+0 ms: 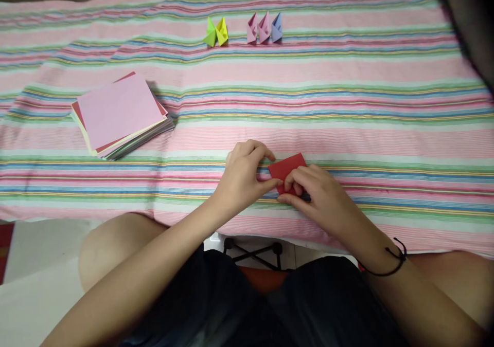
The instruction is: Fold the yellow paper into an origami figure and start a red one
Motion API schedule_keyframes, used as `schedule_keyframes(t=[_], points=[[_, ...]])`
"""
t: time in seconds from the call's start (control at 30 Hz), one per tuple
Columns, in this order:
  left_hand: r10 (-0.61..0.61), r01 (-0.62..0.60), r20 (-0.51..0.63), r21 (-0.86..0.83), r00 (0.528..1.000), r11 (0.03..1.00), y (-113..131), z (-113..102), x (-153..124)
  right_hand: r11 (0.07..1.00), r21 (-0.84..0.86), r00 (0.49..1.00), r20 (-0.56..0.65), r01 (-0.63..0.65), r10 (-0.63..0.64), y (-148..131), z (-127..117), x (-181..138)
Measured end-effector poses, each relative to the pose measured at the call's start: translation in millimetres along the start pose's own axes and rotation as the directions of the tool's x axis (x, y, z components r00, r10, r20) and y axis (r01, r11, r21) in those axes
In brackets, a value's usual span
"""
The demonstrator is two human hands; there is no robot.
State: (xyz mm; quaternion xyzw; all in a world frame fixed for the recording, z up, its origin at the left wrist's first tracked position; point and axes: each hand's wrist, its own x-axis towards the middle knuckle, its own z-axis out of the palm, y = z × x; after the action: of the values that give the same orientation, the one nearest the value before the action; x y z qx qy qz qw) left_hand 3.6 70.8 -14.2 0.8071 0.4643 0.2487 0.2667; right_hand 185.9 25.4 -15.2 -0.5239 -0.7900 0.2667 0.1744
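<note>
A small folded piece of red paper [287, 166] lies on the striped cloth close to its front edge. My right hand [318, 190] is closed on the paper's lower part, with curled fingers over it and the thumb at the bottom edge. At the left side is my left hand [245, 172], its thumb and forefinger spread apart. That thumb tip touches the paper's lower left edge, while the forefinger tip rests by the upper left corner. The right fingers hide part of the paper.
A stack of coloured paper sheets [121, 110], pink on top, lies at the left. Toward the back stand small folded paper pieces: green [210, 32], yellow [222, 31], two pink [264, 28] and one blue [277, 28]. The striped cloth [328, 74] has some wrinkles.
</note>
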Motion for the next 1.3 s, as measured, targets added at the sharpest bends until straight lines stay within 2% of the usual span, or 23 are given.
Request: schedule_keyframes(t=[0.27, 0.47, 0.7, 0.9, 1.07, 1.17, 1.3], points=[[-0.059, 0.057, -0.035, -0.047, 0.998, 0.997, -5, -1, 7, 0.999, -0.030, 1.000, 0.000, 0.031, -0.031, 2, 1, 0], [-0.092, 0.088, -0.024, -0.129, 0.995, 0.988, -6, -2, 9, 0.998, -0.041, 0.997, -0.059, 0.046, -0.048, 4, 3, -2], [-0.185, 0.179, -0.020, -0.176, 0.983, 0.968, -7, 1, 13, 0.994, -0.092, 0.998, -0.031, 0.056, -0.059, 5, 5, -1], [-0.244, 0.244, 0.028, -0.202, 0.969, 0.948, -8, -2, 20, 0.994, -0.093, 0.998, -0.025, 0.060, -0.063, 5, 4, -1], [-0.272, 0.281, 0.074, -0.312, 0.960, 0.907, -13, -7, 20, 0.995, -0.074, 0.997, -0.033, 0.073, -0.076, 5, 4, -1], [-0.275, 0.271, 0.035, -0.319, 0.961, 0.908, -11, -4, 18, 0.994, -0.068, 0.996, -0.035, 0.082, -0.084, 6, 5, -1], [-0.225, 0.211, -0.079, -0.158, 0.971, 0.965, -5, 7, 16, 1.000, -0.003, 0.997, -0.069, 0.024, -0.025, 7, 7, -2]])
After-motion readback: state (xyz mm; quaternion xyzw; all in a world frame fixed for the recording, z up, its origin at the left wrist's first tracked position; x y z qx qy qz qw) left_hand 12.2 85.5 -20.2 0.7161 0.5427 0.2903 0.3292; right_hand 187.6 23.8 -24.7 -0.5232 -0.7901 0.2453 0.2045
